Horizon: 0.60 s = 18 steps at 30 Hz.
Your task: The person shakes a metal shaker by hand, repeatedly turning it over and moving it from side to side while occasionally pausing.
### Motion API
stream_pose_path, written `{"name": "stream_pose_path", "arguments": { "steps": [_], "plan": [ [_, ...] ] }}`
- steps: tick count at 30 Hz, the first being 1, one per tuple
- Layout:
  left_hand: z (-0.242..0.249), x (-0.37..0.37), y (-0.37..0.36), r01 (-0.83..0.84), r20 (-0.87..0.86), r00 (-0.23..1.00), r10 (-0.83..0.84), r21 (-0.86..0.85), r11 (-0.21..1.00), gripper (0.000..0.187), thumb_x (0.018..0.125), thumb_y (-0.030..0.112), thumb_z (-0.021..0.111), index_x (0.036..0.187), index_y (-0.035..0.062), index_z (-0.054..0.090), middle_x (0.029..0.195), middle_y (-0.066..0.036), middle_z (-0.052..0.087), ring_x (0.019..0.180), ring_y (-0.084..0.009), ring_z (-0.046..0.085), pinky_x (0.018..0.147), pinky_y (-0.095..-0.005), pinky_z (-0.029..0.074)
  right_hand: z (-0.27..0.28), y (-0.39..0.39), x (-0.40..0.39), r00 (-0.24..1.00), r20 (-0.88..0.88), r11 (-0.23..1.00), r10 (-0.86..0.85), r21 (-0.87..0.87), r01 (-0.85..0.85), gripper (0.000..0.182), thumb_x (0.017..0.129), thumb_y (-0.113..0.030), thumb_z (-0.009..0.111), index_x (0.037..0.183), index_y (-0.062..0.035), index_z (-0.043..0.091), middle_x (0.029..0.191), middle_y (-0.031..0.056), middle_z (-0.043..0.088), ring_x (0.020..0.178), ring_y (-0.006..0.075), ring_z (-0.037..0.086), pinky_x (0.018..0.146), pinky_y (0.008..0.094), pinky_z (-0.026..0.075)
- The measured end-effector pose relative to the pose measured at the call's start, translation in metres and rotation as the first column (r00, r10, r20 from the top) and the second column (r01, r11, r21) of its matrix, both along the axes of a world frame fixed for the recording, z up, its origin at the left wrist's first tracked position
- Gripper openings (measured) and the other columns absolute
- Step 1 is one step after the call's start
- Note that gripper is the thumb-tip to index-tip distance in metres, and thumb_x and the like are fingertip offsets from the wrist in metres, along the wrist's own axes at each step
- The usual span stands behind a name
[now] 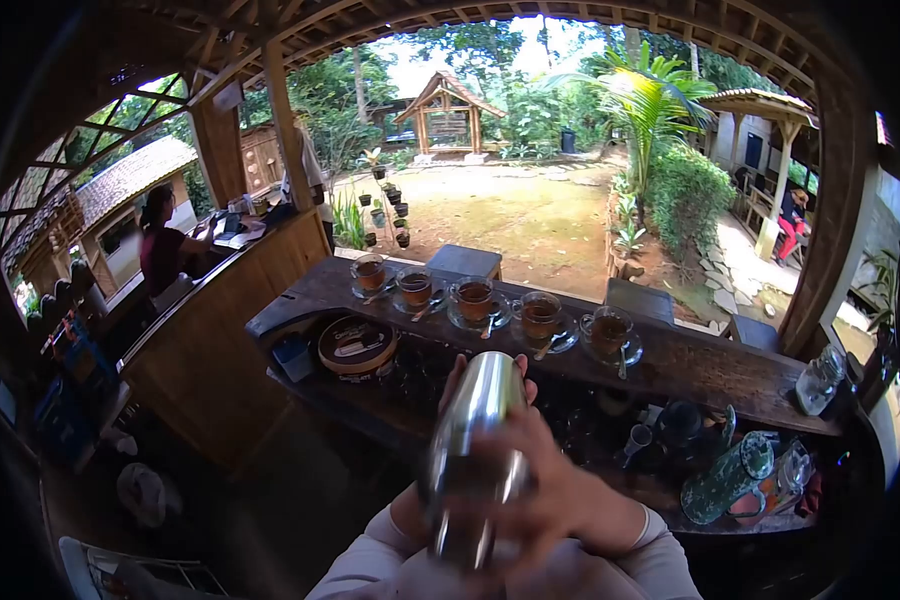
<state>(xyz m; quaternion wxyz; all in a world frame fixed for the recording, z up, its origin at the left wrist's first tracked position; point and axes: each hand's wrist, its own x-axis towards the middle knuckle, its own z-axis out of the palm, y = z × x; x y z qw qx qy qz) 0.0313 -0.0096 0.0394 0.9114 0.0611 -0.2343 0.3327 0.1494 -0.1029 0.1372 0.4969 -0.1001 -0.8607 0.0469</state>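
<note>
A shiny metal cocktail shaker (492, 385) is held tilted in front of my chest, its lower part smeared by motion. My right hand (540, 465) wraps round its side and is blurred. My left hand (453, 386) grips it from behind, with only some fingers showing at the shaker's edges; the palm is hidden. Beyond the shaker, several glass cups of brown drink (472, 297) stand in a row on the wooden counter (710, 372). Each cup sits on a glass saucer (610, 352) with a spoon (547, 346).
Below the counter are a round box (358, 345), a blue container (293, 357) and a green speckled jug (728, 478). A glass jar (820, 381) stands at the counter's right end. Stools (465, 262) line the far side. A person (162, 240) is at the left desk; another (792, 222) sits outside.
</note>
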Motion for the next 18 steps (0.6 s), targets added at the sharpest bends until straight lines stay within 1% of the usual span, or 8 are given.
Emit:
{"name": "stream_pose_path", "arguments": {
  "steps": [1,5,7,8,12,14,16,18],
  "plan": [
    [-0.017,0.003,0.003,0.094,0.018,0.995,-0.094,-0.375,0.922,0.055,0.088,0.049,0.043,0.121,0.0057,0.046,0.123,-0.009,0.046,0.096,-0.0214,0.052,0.081,-0.0354,0.045,-0.005,0.015,0.002,0.996,-0.007,0.989,-0.09,-0.114,0.089,0.044,0.065,-0.016,0.075,0.106,-0.016,0.06,0.123,0.016,0.044,0.117,0.0336,0.043,0.095,0.0422,0.037],
    [-0.013,0.038,-0.009,-0.52,-0.524,0.737,0.426,-0.037,0.854,0.05,0.088,0.044,0.048,0.12,0.0059,0.047,0.119,-0.008,0.05,0.101,-0.0196,0.052,0.081,-0.0326,0.047,-0.016,0.044,0.011,0.884,-0.399,0.809,-0.245,-0.586,-0.041,0.039,0.067,-0.019,0.074,0.102,-0.0092,0.06,0.123,0.0161,0.045,0.115,0.0336,0.046,0.092,0.0445,0.038],
    [0.008,0.028,0.002,-0.205,-0.354,0.923,0.153,-0.114,0.972,0.055,0.087,0.048,0.047,0.12,0.0041,0.046,0.119,-0.008,0.051,0.099,-0.0239,0.053,0.082,-0.0359,0.046,0.0,0.017,0.018,0.963,0.112,0.96,-0.245,0.166,0.225,0.028,0.077,-0.027,0.064,0.099,-0.0107,0.061,0.121,0.0123,0.048,0.111,0.0307,0.05,0.091,0.0503,0.036],
    [0.019,0.024,0.004,0.117,-0.164,0.976,-0.141,-0.15,0.982,0.06,0.086,0.052,0.046,0.119,0.0023,0.046,0.119,-0.008,0.051,0.098,-0.0282,0.054,0.082,-0.0392,0.045,0.007,-0.009,0.011,0.987,0.083,0.974,-0.141,0.192,0.123,0.026,0.081,-0.03,0.058,0.098,-0.0119,0.062,0.121,0.0109,0.049,0.11,0.0311,0.05,0.091,0.053,0.034],
    [0.057,0.032,-0.009,0.036,-0.042,0.999,-0.023,0.312,0.949,0.055,0.085,0.052,0.049,0.117,0.0074,0.051,0.109,-0.001,0.052,0.107,-0.0192,0.043,0.078,-0.0335,0.036,0.001,-0.018,0.008,0.998,-0.007,0.947,0.069,0.315,-0.064,0.03,0.087,-0.036,0.046,0.101,-0.0152,0.062,0.118,0.0085,0.051,0.109,0.0339,0.05,0.093,0.0566,0.029],
    [0.023,0.039,0.012,0.214,-0.182,0.966,-0.184,0.161,0.964,0.047,0.087,0.046,0.049,0.115,0.0077,0.052,0.109,-0.003,0.052,0.105,-0.0172,0.046,0.082,-0.0352,0.041,-0.003,0.012,0.028,0.961,-0.017,0.957,-0.276,0.083,0.276,0.037,0.072,-0.024,0.069,0.105,-0.012,0.059,0.118,0.0109,0.051,0.11,0.0371,0.049,0.094,0.049,0.034],
    [-0.009,0.065,0.009,-0.213,-0.375,0.922,0.099,-0.277,0.937,0.054,0.087,0.051,0.044,0.12,0.0082,0.046,0.112,-0.008,0.052,0.106,-0.0257,0.052,0.089,-0.0419,0.045,-0.038,0.058,0.037,0.844,-0.424,0.905,-0.329,-0.396,0.154,0.047,0.06,-0.016,0.077,0.103,-0.0088,0.059,0.115,0.0148,0.051,0.11,0.0397,0.047,0.094,0.0447,0.037],
    [-0.03,0.07,0.016,0.037,-0.008,0.999,-0.042,-0.293,0.956,0.045,0.091,0.044,0.039,0.12,0.0108,0.048,0.114,-0.007,0.054,0.102,-0.0225,0.054,0.088,-0.0401,0.046,-0.02,0.033,0.035,0.899,-0.236,0.922,-0.369,-0.212,0.323,0.05,0.06,-0.016,0.077,0.105,-0.013,0.058,0.117,0.0117,0.051,0.11,0.0387,0.048,0.093,0.0468,0.037]
  ]
}}
